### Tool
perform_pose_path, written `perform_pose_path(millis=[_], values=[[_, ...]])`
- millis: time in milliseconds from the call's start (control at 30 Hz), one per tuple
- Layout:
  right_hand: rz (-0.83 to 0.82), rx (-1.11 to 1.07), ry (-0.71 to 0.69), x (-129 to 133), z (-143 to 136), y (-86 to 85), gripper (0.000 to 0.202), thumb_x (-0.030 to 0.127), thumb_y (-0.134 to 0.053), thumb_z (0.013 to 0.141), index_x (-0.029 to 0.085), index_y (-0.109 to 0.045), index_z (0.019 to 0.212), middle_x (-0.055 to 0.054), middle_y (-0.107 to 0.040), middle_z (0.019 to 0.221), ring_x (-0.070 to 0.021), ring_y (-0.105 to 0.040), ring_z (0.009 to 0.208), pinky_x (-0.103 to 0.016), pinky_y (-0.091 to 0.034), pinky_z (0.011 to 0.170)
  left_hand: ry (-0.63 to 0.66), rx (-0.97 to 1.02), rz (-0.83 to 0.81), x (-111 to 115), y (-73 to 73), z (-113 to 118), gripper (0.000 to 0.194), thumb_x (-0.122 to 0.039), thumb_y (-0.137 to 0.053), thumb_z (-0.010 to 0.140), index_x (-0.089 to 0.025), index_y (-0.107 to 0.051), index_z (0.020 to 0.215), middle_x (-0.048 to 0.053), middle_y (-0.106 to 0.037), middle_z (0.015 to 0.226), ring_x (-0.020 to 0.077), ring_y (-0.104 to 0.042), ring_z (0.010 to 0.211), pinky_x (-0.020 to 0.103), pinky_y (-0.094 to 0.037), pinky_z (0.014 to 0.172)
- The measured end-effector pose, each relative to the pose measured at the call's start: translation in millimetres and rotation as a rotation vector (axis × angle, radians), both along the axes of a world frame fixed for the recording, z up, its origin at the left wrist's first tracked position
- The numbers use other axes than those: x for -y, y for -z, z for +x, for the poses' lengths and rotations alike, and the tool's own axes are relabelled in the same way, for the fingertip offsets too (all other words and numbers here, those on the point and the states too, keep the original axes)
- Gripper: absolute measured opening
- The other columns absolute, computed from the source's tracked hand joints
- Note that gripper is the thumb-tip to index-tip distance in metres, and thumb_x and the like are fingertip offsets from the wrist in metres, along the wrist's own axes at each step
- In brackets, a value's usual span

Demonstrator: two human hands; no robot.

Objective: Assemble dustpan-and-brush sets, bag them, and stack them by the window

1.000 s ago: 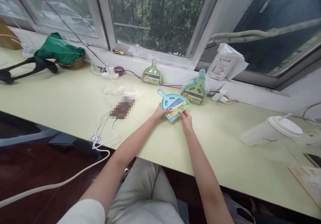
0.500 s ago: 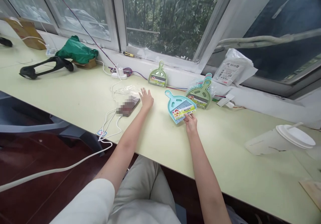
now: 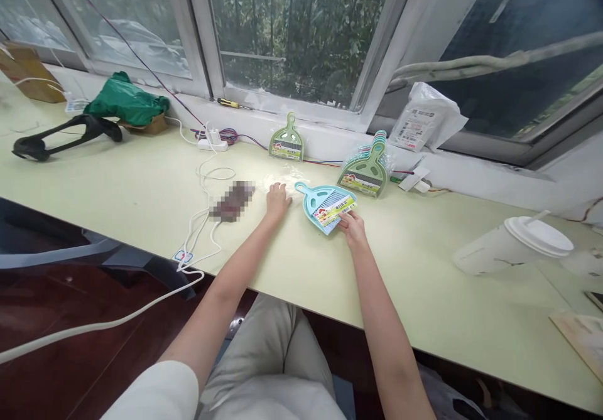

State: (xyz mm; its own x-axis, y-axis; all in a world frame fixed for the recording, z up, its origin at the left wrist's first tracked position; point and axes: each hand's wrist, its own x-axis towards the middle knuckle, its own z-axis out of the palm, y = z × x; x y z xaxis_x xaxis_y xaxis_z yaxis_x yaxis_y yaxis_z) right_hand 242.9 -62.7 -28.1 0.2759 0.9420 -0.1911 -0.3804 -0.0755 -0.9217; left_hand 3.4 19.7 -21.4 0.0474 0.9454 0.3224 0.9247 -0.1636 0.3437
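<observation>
We log the near field first: both forearms reach forward over the pale green worktop (image 3: 424,294). Our right hand (image 3: 352,228) pinches the near edge of the blue dustpan set (image 3: 325,202), thumb and fingers closed on its labelled mouth. Our left hand (image 3: 277,200) lies just beside the pan's handle, palm down, fingers loosely spread on a clear plastic sleeve (image 3: 282,178); whether it actually grips the film we cannot tell.

Step in hand, as we judge it: one pan steadied while the other hand gets hold of the clear wrapper. The next move would call for lifting the film's open edge cleanly.

Orientation: the pan lies flat, long axis running diagonally, handle pointing far-left, wide mouth pointing near-right toward the right hand.

Further out: a blurred dark object (image 3: 232,200) and a white cable (image 3: 200,219) to the left; a stack of wrapped dustpans (image 3: 366,172) and a single green dustpan (image 3: 286,140) lean at the sill. A lidded paper cup (image 3: 511,247) lies well apart at right.
</observation>
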Motion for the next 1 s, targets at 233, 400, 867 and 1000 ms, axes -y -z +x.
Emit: perform_pose_path(millis=[233, 400, 867, 1000], values=[[-0.080, 0.060, -0.061, 4, 5, -5.8, 0.028, 0.016, -0.074, 0.058, 0.017, -0.062, 0.083, -0.003, -0.072, 0.070, -0.0181, -0.070, 0.061, -0.028, -0.059, 0.058, -0.055, -0.009, -0.092, -5, -0.9, -14, 0.030, -0.018, -0.038, 0.088, -0.018, -0.068, 0.094, 0.012, -0.064, 0.100, 0.0249, -0.053, 0.103, 0.033, -0.043, 0.083], [-0.025, 0.005, 0.105, 2, -4, -0.7, 0.028, 0.015, -0.075, 0.060, 0.019, -0.057, 0.081, -0.001, -0.071, 0.069, -0.0176, -0.069, 0.060, -0.031, -0.061, 0.062, -0.038, 0.069, 0.069, 4, -6.1, -10, 0.031, -0.021, -0.036, 0.090, -0.018, -0.065, 0.100, 0.013, -0.064, 0.103, 0.0266, -0.051, 0.106, 0.035, -0.043, 0.084], [0.176, -0.076, 0.107, 9, -39, -0.9, 0.041, 0.023, -0.078, 0.060, 0.019, -0.056, 0.094, -0.004, -0.071, 0.090, -0.0189, -0.069, 0.082, -0.034, -0.059, 0.075, 0.205, 0.351, 0.250, 44, -36.1, 27, 0.036, -0.042, -0.055, 0.085, -0.026, -0.056, 0.118, 0.006, -0.039, 0.144, 0.0255, -0.024, 0.139, 0.048, -0.007, 0.116], [0.243, -0.118, 0.129, 10, -40, -4.8, 0.047, 0.024, -0.078, 0.061, 0.020, -0.056, 0.102, -0.005, -0.069, 0.100, -0.0187, -0.067, 0.092, -0.037, -0.057, 0.083, -0.023, 0.824, 0.161, 33, -35.5, 28, 0.075, -0.055, -0.052, 0.084, -0.026, -0.018, 0.145, 0.013, -0.022, 0.153, 0.0252, -0.023, 0.141, 0.045, -0.027, 0.110]])
